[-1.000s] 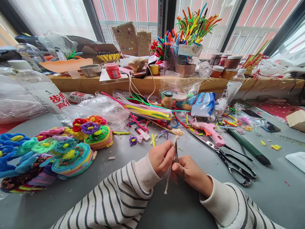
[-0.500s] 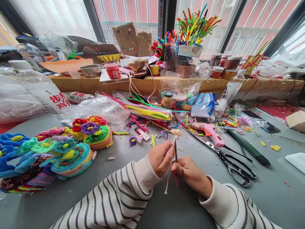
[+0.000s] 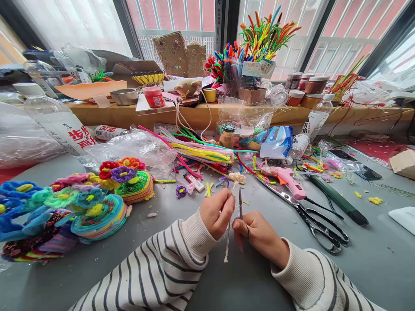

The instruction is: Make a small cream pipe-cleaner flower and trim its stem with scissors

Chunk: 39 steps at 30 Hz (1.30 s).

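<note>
Head view: our left grip [image 3: 218, 214] pinches a cream stem [image 3: 226, 248], its bloom [image 3: 237, 177] at one o'clock; our right grip [image 3: 261, 233], at four, curls round small scissors [image 3: 240, 203] just beside that stem. We'd best hold the stem taut, left grip clear of the scissors. Shears [image 3: 304, 212] lie on the bench [image 3: 379, 233] at three.

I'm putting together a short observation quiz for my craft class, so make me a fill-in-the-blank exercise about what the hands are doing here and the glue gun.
1. The left hand pinches the stem of a small pale ____.
2. The right hand holds a small pair of ____ with its blades pointing up.
3. The body of the glue gun lying on the table is coloured ____.

Missing words: flower; scissors; pink.
</note>
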Each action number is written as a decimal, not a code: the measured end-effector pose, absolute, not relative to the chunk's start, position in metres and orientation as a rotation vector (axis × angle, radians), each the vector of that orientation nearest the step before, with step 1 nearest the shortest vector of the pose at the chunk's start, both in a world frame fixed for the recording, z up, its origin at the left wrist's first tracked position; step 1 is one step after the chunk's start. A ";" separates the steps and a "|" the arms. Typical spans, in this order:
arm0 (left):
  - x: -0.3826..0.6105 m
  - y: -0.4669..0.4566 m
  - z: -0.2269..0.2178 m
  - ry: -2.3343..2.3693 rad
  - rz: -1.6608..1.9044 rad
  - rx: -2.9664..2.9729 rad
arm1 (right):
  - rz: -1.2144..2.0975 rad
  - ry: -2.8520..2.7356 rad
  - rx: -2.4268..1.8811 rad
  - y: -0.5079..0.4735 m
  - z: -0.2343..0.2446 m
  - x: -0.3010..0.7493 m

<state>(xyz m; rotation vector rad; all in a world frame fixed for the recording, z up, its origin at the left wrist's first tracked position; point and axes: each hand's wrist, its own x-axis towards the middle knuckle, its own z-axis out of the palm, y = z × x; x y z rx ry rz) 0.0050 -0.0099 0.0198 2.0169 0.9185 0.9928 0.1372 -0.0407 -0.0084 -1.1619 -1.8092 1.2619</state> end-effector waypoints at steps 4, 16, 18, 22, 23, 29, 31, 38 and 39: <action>0.006 -0.011 0.020 0.916 0.975 2.050 | 1.268 -1.824 -1.115 -0.041 -0.007 0.137; 0.004 -0.006 0.016 0.908 1.041 1.941 | 1.294 -1.799 -1.160 -0.041 -0.008 0.137; 0.004 -0.004 0.016 0.872 1.034 1.857 | 1.296 -1.763 -1.147 -0.040 -0.007 0.137; 0.008 0.000 0.017 0.775 0.973 1.646 | 1.307 -1.672 -1.130 -0.037 -0.008 0.140; 0.009 0.000 0.018 0.750 0.951 1.579 | 1.328 -1.656 -1.115 -0.037 -0.008 0.141; 0.012 0.000 0.018 0.564 0.718 1.326 | 1.399 -1.634 -1.020 -0.038 -0.004 0.137; 0.011 -0.001 0.018 0.542 0.683 1.289 | 1.405 -1.597 -0.999 -0.038 -0.002 0.135; 0.011 0.003 0.011 0.440 0.805 1.169 | 1.629 -1.465 -0.975 -0.036 -0.004 0.137; 0.011 0.004 0.011 0.426 0.826 1.131 | 1.661 -1.417 -0.984 -0.036 -0.004 0.137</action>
